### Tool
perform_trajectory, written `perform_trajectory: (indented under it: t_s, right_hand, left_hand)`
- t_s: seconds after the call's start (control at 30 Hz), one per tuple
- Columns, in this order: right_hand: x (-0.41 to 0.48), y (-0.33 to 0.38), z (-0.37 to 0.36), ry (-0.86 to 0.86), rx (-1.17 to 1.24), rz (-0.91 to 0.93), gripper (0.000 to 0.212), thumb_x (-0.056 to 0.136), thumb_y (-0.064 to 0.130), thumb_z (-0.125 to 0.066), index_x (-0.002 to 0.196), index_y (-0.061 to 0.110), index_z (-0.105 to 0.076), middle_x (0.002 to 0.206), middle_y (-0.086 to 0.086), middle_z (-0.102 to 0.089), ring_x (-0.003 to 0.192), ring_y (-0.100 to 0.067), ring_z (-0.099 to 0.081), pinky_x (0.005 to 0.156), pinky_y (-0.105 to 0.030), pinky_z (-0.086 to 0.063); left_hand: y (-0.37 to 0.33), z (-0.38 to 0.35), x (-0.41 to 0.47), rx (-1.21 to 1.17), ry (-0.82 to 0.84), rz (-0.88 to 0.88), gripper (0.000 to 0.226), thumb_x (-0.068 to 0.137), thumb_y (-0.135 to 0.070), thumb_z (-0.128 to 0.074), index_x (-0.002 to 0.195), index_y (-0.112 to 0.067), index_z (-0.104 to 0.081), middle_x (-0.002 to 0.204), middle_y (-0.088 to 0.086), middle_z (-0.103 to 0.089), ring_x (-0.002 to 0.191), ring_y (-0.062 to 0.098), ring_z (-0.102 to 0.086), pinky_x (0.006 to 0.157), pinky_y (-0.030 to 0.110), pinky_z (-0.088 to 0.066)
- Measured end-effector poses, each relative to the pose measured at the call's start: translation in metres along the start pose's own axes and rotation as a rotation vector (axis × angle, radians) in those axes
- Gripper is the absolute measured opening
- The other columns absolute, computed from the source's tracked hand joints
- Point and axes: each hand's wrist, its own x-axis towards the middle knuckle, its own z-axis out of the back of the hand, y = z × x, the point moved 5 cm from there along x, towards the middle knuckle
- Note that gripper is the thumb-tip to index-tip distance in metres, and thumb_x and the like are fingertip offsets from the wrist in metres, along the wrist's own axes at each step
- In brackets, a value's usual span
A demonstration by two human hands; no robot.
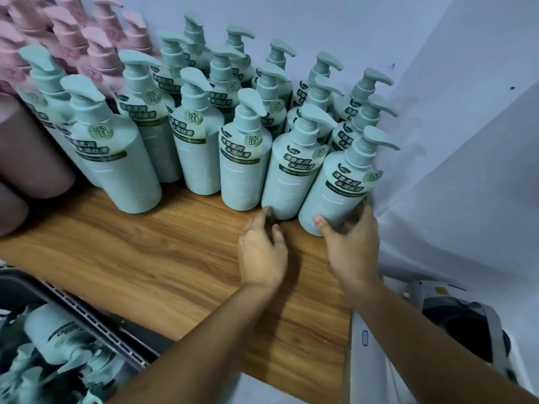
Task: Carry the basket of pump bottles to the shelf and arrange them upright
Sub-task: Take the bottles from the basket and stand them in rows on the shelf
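Several pale green pump bottles stand upright in rows on the wooden shelf (151,258). My right hand (350,246) grips the base of the front-right green bottle (335,193), which stands against the white wall. My left hand (262,255) rests on the shelf, its fingertips touching the base of the neighbouring green bottle (288,182); its fingers are apart and hold nothing. The dark basket (96,322) sits at the lower left with more green bottles (52,333) lying in it.
Pink pump bottles (67,33) stand at the back left, and larger pink bottles (26,153) lie at the left edge. A white wall (437,112) closes the shelf's right side. A white and black device (455,322) sits below on the right.
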Motion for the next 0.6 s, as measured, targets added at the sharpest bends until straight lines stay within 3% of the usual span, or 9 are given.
perform_trajectory:
  t_s: [0.03,0.13,0.2,0.3,0.43,0.53,0.6]
  right_hand:
    - [-0.011,0.001,0.003,-0.061,0.025,-0.015,0.084,0.077,0.018,-0.086,0.147,0.01,-0.042,0.144,-0.01,-0.05,0.127,-0.023,-0.055,0.107,-0.025,-0.043]
    - [-0.068,0.017,-0.003,-0.101,0.054,0.081,0.054,0.081,0.006,-0.079,0.126,0.025,-0.055,0.123,0.001,-0.053,0.109,-0.012,-0.058,0.092,-0.028,-0.053]
    - [-0.116,0.032,-0.025,0.051,0.044,0.159,0.04,0.082,0.005,-0.076,0.103,0.036,-0.062,0.11,0.018,-0.053,0.098,-0.002,-0.06,0.078,-0.024,-0.056]
    - [-0.187,0.049,-0.074,0.287,0.017,0.295,0.03,0.08,0.001,-0.075,0.087,0.03,-0.07,0.091,0.015,-0.06,0.081,-0.005,-0.064,0.069,-0.027,-0.054]
    - [-0.266,0.067,-0.164,0.571,0.035,0.309,0.022,0.082,0.003,-0.072,0.087,0.024,-0.069,0.083,0.013,-0.062,0.072,-0.007,-0.063,0.065,-0.024,-0.052]
    - [-0.326,0.05,-0.238,0.815,-0.089,0.159,0.015,0.085,0.015,-0.072,0.093,0.027,-0.071,0.082,0.014,-0.066,0.078,-0.005,-0.064,0.07,-0.023,-0.052]
    - [-0.358,0.023,-0.274,0.911,-0.207,0.018,0.011,0.087,0.02,-0.072,0.097,0.025,-0.072,0.085,0.014,-0.067,0.082,-0.007,-0.065,0.071,-0.022,-0.048]
  left_hand:
    - [-0.001,0.009,-0.003,-0.044,0.003,-0.041,0.039,0.092,-0.009,-0.057,0.13,-0.013,-0.06,0.125,0.005,-0.065,0.113,0.022,-0.061,0.103,0.029,-0.042]
    - [0.001,0.048,-0.006,-0.071,-0.039,-0.16,0.034,0.087,-0.006,-0.06,0.118,-0.019,-0.068,0.105,-0.002,-0.072,0.096,0.016,-0.066,0.092,0.027,-0.047]
    - [0.013,0.082,-0.007,-0.078,-0.08,-0.195,0.031,0.086,-0.006,-0.062,0.113,-0.02,-0.071,0.098,-0.003,-0.073,0.088,0.013,-0.067,0.086,0.025,-0.049]
    - [0.046,0.139,-0.006,-0.091,-0.15,-0.187,0.023,0.088,-0.011,-0.063,0.107,-0.021,-0.072,0.088,-0.01,-0.071,0.078,0.003,-0.064,0.08,0.023,-0.05]
    - [0.113,0.239,-0.004,-0.158,-0.318,-0.108,0.009,0.089,-0.022,-0.066,0.094,-0.027,-0.071,0.068,-0.013,-0.064,0.057,0.005,-0.057,0.062,0.017,-0.048]
    - [0.2,0.314,-0.025,-0.144,-0.382,0.081,0.01,0.088,-0.032,-0.064,0.084,-0.026,-0.071,0.066,-0.01,-0.066,0.061,0.009,-0.06,0.062,0.023,-0.05]
    - [0.268,0.347,-0.045,-0.02,-0.294,0.287,0.01,0.089,-0.027,-0.063,0.083,-0.026,-0.071,0.073,-0.006,-0.07,0.071,0.014,-0.066,0.071,0.029,-0.054]
